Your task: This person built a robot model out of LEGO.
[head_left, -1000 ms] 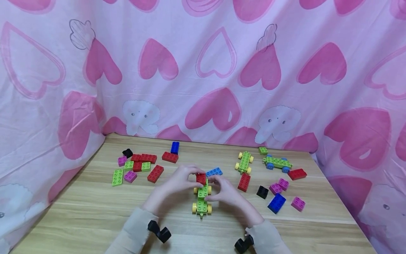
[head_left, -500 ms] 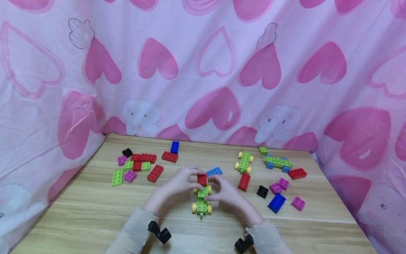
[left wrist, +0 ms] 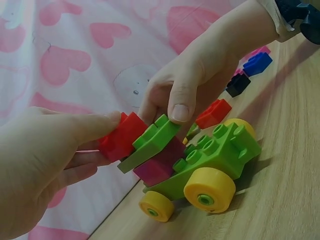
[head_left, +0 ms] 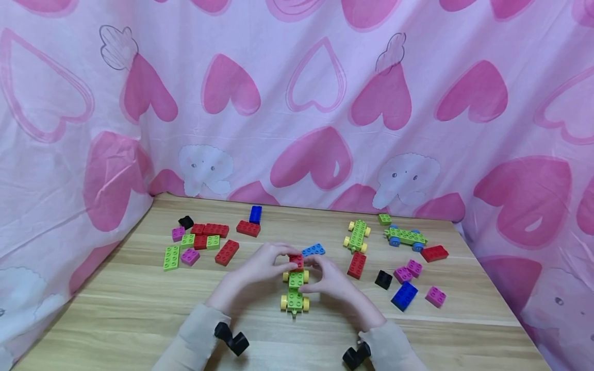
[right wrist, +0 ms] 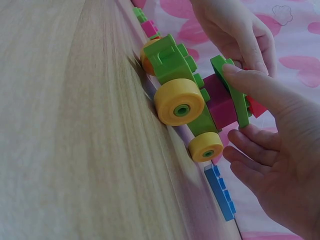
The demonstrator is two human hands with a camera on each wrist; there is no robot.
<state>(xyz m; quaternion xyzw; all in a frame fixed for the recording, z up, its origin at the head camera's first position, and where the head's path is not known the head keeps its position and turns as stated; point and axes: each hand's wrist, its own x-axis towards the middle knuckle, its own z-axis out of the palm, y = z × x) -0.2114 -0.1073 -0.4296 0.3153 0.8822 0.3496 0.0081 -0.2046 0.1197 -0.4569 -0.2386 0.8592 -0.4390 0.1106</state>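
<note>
My left hand (head_left: 265, 265) pinches a small red brick (left wrist: 125, 139) between thumb and fingers. That brick sits at one end of a flat green studded brick (left wrist: 156, 142). Below the green piece is a magenta brick (right wrist: 220, 102), mounted on the far end of a green car base (head_left: 294, 299) with yellow wheels. The base stands on the table. My right hand (head_left: 331, 278) holds the green brick by its edges, thumb on one side and fingertips at the other. In the head view, the hands hide the magenta brick.
Just beyond the hands lies a light blue brick (head_left: 313, 250). Red, green, magenta and black bricks, including a long red one (head_left: 227, 253), lie to the left. On the right are two more car bases, one yellow-wheeled (head_left: 357, 236) and one blue-wheeled (head_left: 406, 237), among loose bricks.
The left thumb has moved up over the near side of the red brick, covering more of it in the head view. The brick has shifted slightly right. The car base stays in place.
</note>
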